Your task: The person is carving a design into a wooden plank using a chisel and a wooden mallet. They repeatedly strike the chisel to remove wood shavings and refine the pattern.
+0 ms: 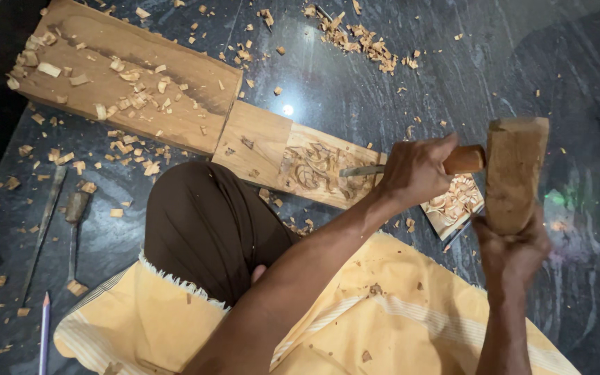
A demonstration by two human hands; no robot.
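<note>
The chisel lies low across the carved wooden panel on the dark floor, its blade on the relief. The left hand grips its handle tight; the right hand clasps a wooden mallet just beside the handle's end. Wood chips lie around.

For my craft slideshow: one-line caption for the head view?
Left hand steadies a chisel on a carved wooden panel; right hand grips a wooden mallet.
</note>
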